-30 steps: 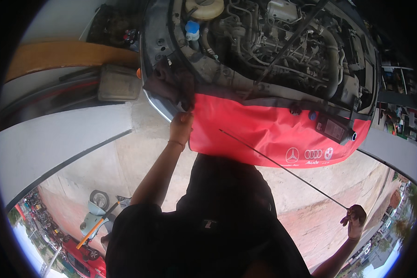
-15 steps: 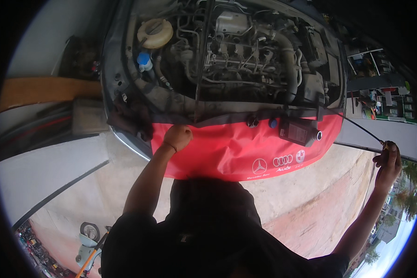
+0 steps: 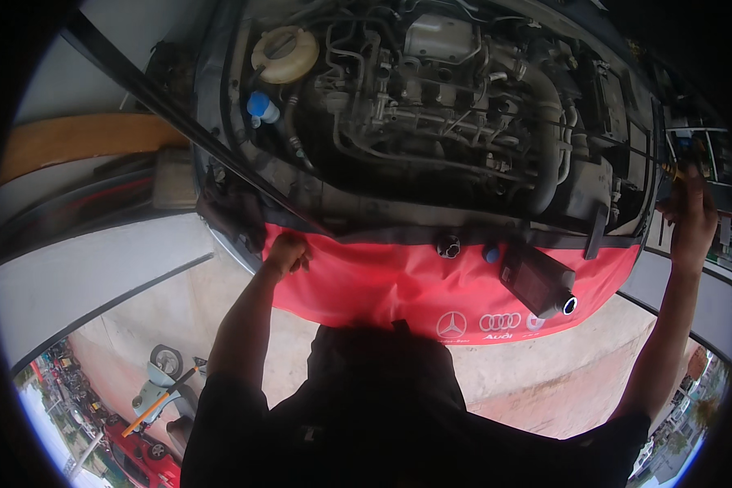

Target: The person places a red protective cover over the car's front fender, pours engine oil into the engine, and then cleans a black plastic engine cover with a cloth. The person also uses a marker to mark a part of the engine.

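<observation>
My left hand point(image 3: 288, 254) is closed, its fingers curled, against the red cover point(image 3: 366, 281) along the front of a car's engine bay. Whatever those fingers may hold is hidden. Out at the far right, my raised right hand point(image 3: 693, 213) grips the yellow end of what looks like a dipstick point(image 3: 668, 170). Its thin dark shaft points left over the engine bay. On the cover a dark bottle point(image 3: 533, 281) lies tilted, its mouth uncapped. Beside it rest a blue cap point(image 3: 490, 253) and a dark round cap point(image 3: 448, 246).
The engine point(image 3: 439, 106) fills the upper middle. A dark bonnet prop point(image 3: 179, 122) slants across the left. Behind it are a cream reservoir point(image 3: 285, 55) and a blue-capped filler point(image 3: 262, 107). A dark cloth point(image 3: 228, 207) hangs at the car's left corner; shelves stand far right.
My right hand has risen with the dipstick, whose shaft now lies over the engine bay's right side. My left hand has shifted slightly left and down. The view has shifted; the prop now appears slanted.
</observation>
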A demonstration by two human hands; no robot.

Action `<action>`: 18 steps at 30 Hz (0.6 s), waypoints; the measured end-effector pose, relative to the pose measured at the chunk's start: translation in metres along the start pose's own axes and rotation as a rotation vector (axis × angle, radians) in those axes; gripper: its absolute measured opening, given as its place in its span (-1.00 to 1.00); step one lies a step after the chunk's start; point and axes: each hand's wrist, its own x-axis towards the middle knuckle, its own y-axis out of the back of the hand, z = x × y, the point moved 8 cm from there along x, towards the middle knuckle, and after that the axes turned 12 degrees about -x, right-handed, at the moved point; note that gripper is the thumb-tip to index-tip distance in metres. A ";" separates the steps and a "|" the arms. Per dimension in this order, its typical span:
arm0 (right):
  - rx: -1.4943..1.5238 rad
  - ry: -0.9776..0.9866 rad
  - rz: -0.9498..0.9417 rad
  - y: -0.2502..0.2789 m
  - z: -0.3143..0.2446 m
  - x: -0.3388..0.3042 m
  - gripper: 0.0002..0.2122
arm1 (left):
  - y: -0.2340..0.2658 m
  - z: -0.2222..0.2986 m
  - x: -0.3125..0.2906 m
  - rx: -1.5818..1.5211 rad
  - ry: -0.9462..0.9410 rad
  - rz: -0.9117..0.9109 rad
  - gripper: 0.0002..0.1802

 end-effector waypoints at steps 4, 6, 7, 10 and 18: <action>-0.090 0.049 0.012 -0.023 -0.002 0.012 -0.65 | 0.002 0.002 -0.001 0.026 -0.008 0.009 -0.81; -0.111 0.053 -0.002 -0.029 -0.001 0.015 -0.64 | -0.001 0.001 0.000 0.030 0.004 0.002 -0.81; -0.109 0.047 -0.010 -0.032 0.000 0.014 -0.65 | -0.001 0.002 0.000 0.029 0.012 0.006 -0.81; -0.080 0.042 -0.044 -0.040 0.006 0.015 -0.65 | 0.000 0.000 -0.002 -0.006 0.004 0.011 -0.81; -0.045 0.055 -0.062 -0.041 0.005 0.009 -0.64 | -0.003 0.005 -0.004 0.007 -0.007 -0.021 -0.82</action>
